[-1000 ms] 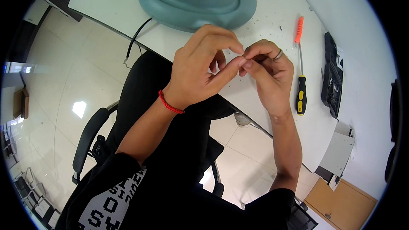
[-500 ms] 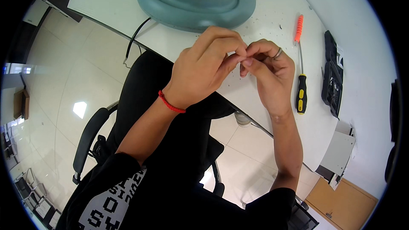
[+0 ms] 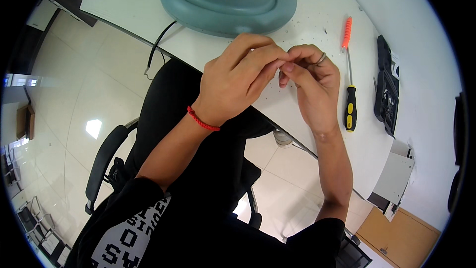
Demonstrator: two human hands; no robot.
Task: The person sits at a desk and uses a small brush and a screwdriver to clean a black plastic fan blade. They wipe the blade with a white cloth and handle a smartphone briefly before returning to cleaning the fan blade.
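Looks like fine pinch work: left hand (image 3: pixel 230 79) and right hand (image 3: pixel 318 89) meet, fingers closed at the tips; can't tell if anything's between. Blue-green round base (image 3: pixel 223 20) on far surface (image 3: pixel 322 0). Next probably calls for steady tips.

A pale wall (image 3: pixel 429 54) flanks the right edge of the white tabletop (image 3: pixel 369 154). Off its front edge, the glossy tiled floor (image 3: pixel 114 79) carries a bright reflection (image 3: pixel 93 128) beyond a black chair (image 3: pixel 101 156).
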